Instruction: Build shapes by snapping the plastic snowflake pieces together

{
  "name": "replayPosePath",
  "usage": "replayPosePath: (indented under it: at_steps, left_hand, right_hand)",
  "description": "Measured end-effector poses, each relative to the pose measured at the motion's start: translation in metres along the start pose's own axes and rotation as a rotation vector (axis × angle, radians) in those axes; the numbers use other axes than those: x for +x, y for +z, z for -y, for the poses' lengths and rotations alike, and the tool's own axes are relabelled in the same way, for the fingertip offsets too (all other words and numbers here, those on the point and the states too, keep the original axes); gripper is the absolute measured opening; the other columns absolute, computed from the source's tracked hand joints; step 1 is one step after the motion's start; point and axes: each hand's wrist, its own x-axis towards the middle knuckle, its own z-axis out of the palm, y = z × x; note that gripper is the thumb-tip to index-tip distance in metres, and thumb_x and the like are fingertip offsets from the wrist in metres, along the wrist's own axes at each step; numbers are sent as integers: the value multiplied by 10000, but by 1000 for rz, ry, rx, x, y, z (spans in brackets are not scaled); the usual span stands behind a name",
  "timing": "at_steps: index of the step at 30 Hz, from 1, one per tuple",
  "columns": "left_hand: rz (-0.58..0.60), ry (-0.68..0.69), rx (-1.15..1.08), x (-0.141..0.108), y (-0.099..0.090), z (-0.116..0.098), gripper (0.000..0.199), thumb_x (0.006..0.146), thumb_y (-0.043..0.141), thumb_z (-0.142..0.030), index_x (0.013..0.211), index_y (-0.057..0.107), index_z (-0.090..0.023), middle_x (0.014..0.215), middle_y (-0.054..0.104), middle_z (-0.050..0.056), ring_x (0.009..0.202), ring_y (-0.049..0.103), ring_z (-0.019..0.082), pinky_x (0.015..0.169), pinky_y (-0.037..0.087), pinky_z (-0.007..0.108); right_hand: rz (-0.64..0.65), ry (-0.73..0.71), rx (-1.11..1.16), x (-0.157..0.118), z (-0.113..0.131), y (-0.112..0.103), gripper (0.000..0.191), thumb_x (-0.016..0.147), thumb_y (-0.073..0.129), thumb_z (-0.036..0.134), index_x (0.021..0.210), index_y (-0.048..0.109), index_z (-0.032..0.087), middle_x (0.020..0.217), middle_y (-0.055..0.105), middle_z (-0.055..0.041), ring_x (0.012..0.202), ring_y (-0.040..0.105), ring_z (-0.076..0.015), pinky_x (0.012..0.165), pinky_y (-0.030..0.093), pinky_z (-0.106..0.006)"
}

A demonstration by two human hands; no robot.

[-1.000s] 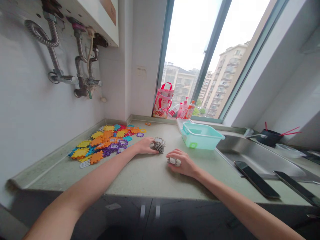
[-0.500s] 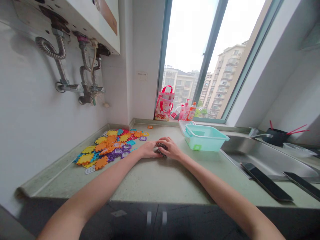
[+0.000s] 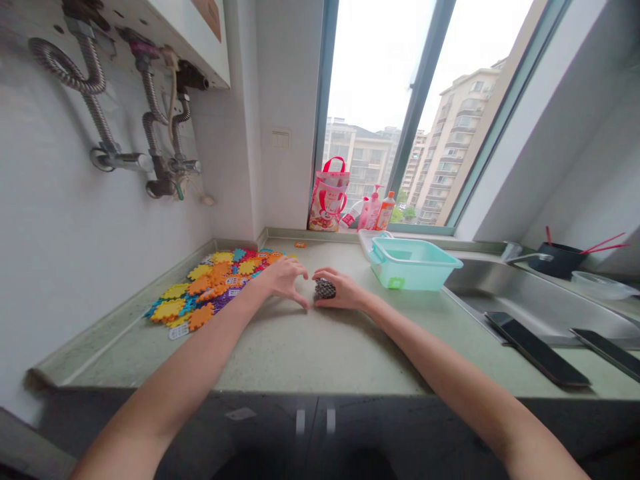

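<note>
My right hand (image 3: pixel 346 291) curls around a dark grey, knobbly clump (image 3: pixel 325 289) on the countertop, thumb at the near side and fingers at the far side. What the clump is made of is too small to tell. My left hand (image 3: pixel 286 276) is apart from it, fingers and thumb spread in a C shape with nothing between them. Behind and left of that hand lies a pile of plastic gear-shaped pieces (image 3: pixel 215 283) in yellow, orange, blue and purple; my left hand and forearm hide part of it.
A mint-green plastic tub (image 3: pixel 417 267) stands right of my hands, beside the steel sink (image 3: pixel 473 293). Two dark phone-like slabs, the nearer one (image 3: pixel 537 350) at the sink's front edge, lie further right. Bottles (image 3: pixel 373 210) and a pink bag (image 3: pixel 327 200) stand by the window.
My left hand has let go of the dark clump and moved left, its fingers opening. My right hand stays around the clump. The view has shifted slightly.
</note>
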Motion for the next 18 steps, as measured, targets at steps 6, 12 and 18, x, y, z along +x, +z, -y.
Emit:
replayPosePath:
  at_steps: [6, 12, 18]
  left_hand:
    - [-26, -110, 49, -8, -1, 17, 544, 966, 529, -702, 893, 797, -234, 989, 775, 94, 1015, 681, 276, 999, 394, 403]
    - [2, -83, 46, 0, 10, 7, 514, 1011, 502, -638, 873, 794, -237, 984, 777, 87, 1025, 665, 264, 966, 394, 385]
    - [-25, -43, 19, 4, 17, 3, 305, 970, 599, -459, 872, 780, -234, 1006, 781, 88, 1041, 664, 269, 986, 389, 407]
  right_hand:
    - [44, 22, -20, 0, -1, -1, 607, 771, 835, 218, 1339, 627, 271, 1300, 659, -93, 1162, 677, -254, 1028, 541, -379]
    - [-61, 27, -186, -8, 0, -43, 552, 840, 723, 184, 1367, 603, 297, 1398, 604, -86, 1191, 668, -257, 997, 560, -377]
    - [-626, 283, -541, -61, -46, -155, 463, 920, 679, 315, 1375, 591, 324, 1415, 577, -113, 1298, 575, -361, 1019, 539, -531]
